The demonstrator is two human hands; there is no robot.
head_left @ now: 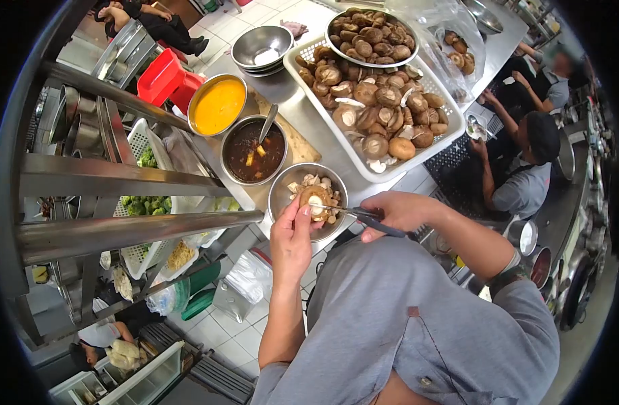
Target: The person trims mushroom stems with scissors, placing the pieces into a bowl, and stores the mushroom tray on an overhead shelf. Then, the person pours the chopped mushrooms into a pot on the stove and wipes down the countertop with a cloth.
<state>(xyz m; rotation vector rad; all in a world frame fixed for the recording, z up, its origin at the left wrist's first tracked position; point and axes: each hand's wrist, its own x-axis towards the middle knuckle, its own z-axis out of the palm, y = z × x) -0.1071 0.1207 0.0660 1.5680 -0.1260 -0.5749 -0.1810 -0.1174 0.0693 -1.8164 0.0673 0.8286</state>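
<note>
My left hand [292, 235] is closed on a brown mushroom [315, 197], its pale underside and stem stub turned up. In my right hand [398, 210] is a pair of scissors [369, 217] with dark handles, the blades reaching to the mushroom's stem. Both hands are over the near side of a steel bowl [277, 191] that holds cut mushroom stems [315, 181]. Beyond them, a white basket [379, 177] is heaped with whole mushrooms [384, 101]. A steel bowl of more mushrooms [371, 34] rests on the basket's far end.
Left of the stem bowl stand a pot of dark sauce [245, 152] with a spoon and a bowl of yellow liquid [218, 104]. Stacked steel bowls [261, 48] sit behind. Metal rails [141, 233] run along my left. Co-workers [525, 162] are at the right.
</note>
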